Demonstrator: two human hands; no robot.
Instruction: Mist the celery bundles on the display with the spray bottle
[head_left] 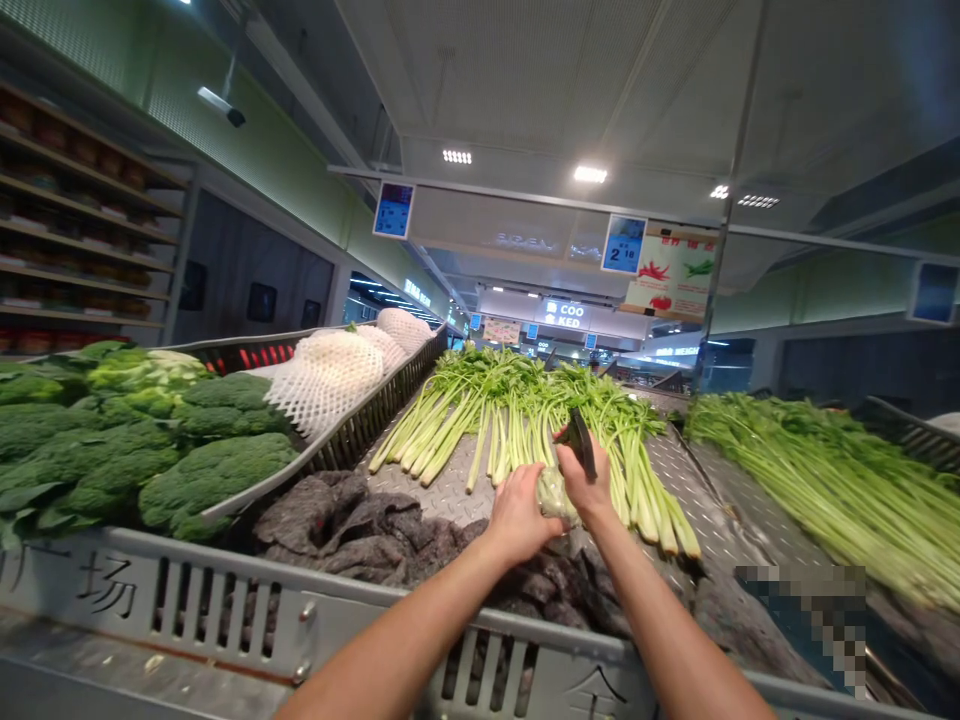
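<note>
Nearest the camera, two bare forearms (675, 620) reach over the grey slatted front panel (326, 620) of a produce display. Between the hands, just above the cut ends of the celery, is a pale green bundle (553, 488); whether it is celery or has a clear wrapping is hard to tell. The left hand (517, 512) curls around its near left side, thumb beneath, apparently to steady it. The right hand (589, 485) grips a flat black object (581, 445), held upright against the palm; its fingers are close by the bundle, though their contact is hidden.

Beyond and around the hands, celery stalks (442, 430) lie with leaves uphill and butts toward the camera, probably so each can be taken by its base. They rest on a textured metal plate (450, 500). Crumpled dark cloth (375, 530) fills the near edge, perhaps as padding or to keep stalks from sliding.

To the left, a black slatted divider (367, 408) separates the celery from broccoli heads (217, 475) and produce in white foam netting (330, 365), likely worn against bruising. At right, a mirrored panel (825, 400) reflects greens, and price signs (624, 243) hang overhead.
</note>
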